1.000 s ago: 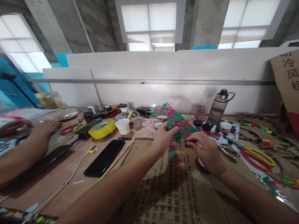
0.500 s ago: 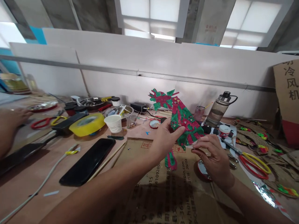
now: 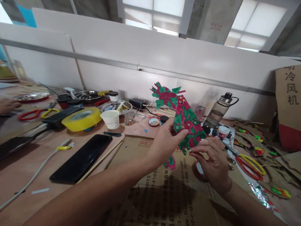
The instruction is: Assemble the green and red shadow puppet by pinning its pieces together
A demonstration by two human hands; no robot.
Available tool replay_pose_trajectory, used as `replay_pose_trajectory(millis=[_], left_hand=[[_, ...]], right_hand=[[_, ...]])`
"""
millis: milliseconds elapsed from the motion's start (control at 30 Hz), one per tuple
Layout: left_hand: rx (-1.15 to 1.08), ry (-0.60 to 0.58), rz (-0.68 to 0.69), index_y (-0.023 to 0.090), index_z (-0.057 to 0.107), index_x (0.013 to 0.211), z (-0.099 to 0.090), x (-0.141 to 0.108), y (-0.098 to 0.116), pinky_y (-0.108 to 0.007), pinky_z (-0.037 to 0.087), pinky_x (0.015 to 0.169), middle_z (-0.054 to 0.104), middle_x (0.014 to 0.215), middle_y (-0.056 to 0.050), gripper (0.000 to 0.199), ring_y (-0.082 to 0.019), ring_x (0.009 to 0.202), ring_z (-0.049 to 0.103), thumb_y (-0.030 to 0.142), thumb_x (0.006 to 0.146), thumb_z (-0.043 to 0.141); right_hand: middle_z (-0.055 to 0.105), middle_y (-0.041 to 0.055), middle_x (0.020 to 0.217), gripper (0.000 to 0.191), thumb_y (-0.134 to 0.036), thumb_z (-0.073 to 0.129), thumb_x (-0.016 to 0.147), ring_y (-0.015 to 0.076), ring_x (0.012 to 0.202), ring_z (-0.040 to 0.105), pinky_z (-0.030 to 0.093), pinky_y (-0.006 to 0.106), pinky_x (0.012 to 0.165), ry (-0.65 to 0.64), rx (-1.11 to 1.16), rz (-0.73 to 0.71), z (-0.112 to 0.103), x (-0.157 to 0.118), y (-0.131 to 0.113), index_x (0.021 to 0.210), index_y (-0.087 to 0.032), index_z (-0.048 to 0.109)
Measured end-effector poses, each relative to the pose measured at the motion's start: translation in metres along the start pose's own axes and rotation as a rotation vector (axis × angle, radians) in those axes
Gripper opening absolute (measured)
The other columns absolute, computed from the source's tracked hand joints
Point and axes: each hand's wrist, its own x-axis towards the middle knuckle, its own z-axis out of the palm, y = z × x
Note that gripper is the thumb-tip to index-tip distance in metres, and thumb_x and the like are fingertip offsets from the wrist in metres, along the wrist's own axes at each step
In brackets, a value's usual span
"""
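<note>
A jointed cut-out figure (image 3: pixel 188 114), painted red and green and dotted with small shiny metal fasteners, is raised above a printed cardboard sheet (image 3: pixel 134 153). My left hand (image 3: pixel 162 142) is closed on its left side, thumb across the front and fingers behind. A loose lower piece (image 3: pixel 171 163) dangles below that hand. At the figure's lower edge, my right hand (image 3: pixel 210 160) is closed in a pinch; whatever is between its fingertips is too small to make out. Under the right hand, a small red-rimmed lid (image 3: pixel 199 169) is partly covered.
On the left lie a black phone (image 3: pixel 82 158), yellow tape (image 3: pixel 81 119) and a white cup (image 3: pixel 110 119). A lid of small beads (image 3: pixel 154 121) sits behind my left hand. Scissors (image 3: pixel 250 164) and a bottle (image 3: pixel 217 111) stand right. Another person's hand (image 3: pixel 8 106) shows far left.
The view has shifted slightly, so table items appear further left. Both hands keep their places on the figure, and the right fingertips sit a little nearer its lower edge.
</note>
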Motion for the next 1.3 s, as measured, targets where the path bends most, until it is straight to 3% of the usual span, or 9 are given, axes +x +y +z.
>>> replay_pose_trajectory(millis=[533, 900, 1300], left_hand=[[0.003, -0.003, -0.015, 0.019, 0.061, 0.086, 0.0035, -0.0023, 0.0006, -0.023, 0.047, 0.067, 0.066, 0.08, 0.0, 0.014, -0.014, 0.074, 0.059, 0.025, 0.076, 0.067], [0.015, -0.012, -0.002, 0.018, 0.061, 0.086, 0.004, -0.003, -0.001, -0.024, 0.048, 0.069, 0.067, 0.083, -0.001, 0.013, -0.015, 0.076, 0.06, 0.024, 0.076, 0.066], [0.091, 0.015, -0.018, 0.017, 0.061, 0.081, 0.0049, -0.0049, 0.0016, -0.024, 0.045, 0.064, 0.061, 0.068, 0.002, 0.01, -0.012, 0.065, 0.055, 0.024, 0.077, 0.066]], right_hand=[[0.067, 0.0023, 0.077, 0.005, -0.025, 0.067, 0.086, 0.0211, 0.082, 0.059, 0.044, 0.038, 0.075, -0.042, -0.021, 0.024, 0.0025, -0.0022, 0.004, 0.082, -0.025, 0.065], [0.067, 0.0016, 0.079, 0.004, -0.024, 0.066, 0.087, 0.0217, 0.086, 0.057, 0.039, 0.04, 0.081, -0.084, -0.049, -0.006, 0.0026, -0.0059, 0.0092, 0.083, -0.025, 0.064], [0.066, 0.0019, 0.082, 0.006, -0.025, 0.066, 0.087, 0.0202, 0.084, 0.054, 0.035, 0.038, 0.077, -0.089, -0.072, -0.027, 0.0035, -0.0059, 0.0089, 0.084, -0.022, 0.062]])
